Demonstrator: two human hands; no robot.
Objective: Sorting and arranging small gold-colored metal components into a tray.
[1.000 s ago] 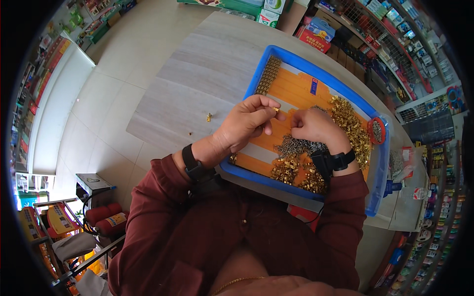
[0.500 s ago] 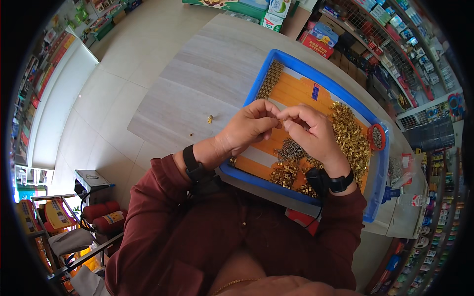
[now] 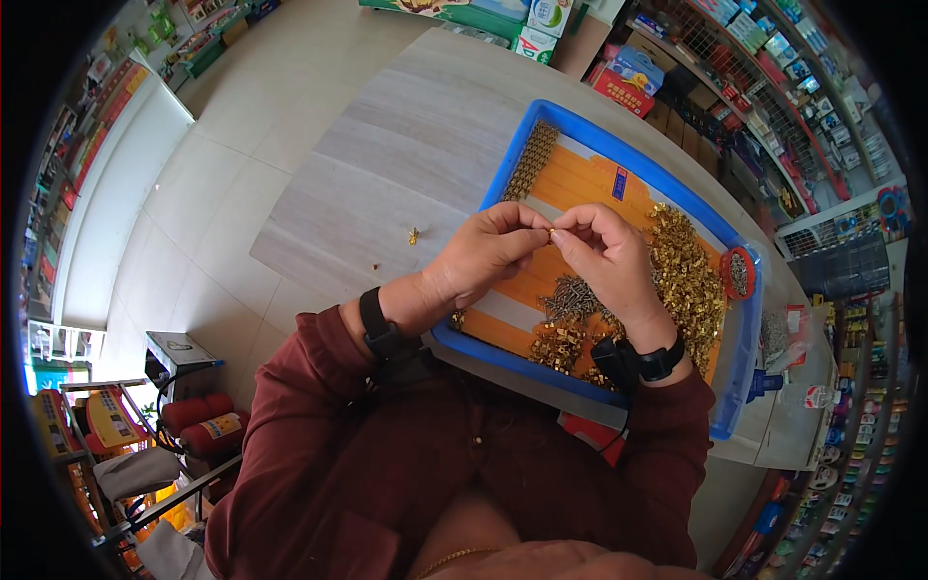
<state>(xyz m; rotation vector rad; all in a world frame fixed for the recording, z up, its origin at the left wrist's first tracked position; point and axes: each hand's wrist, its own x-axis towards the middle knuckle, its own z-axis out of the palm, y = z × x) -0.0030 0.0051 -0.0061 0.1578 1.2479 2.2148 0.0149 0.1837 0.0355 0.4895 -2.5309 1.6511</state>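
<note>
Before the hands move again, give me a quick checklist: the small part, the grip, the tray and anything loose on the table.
1. Small brass part pinched between both hands: ok, the left hand and right hand meet on it with their fingertips.
2. Exact state of that part: cannot tell, too small.
3. Hands over the blue tray: ok, a drop would likely land inside.
4. Tray fully on the table: not ok, its near edge appears to overhang the person's side.
5. Stock in reach: ok, grey screw pile and brass heap lie beside the right hand.
6. Strays: not ok, a loose brass piece lies on the table outside the tray.
</note>
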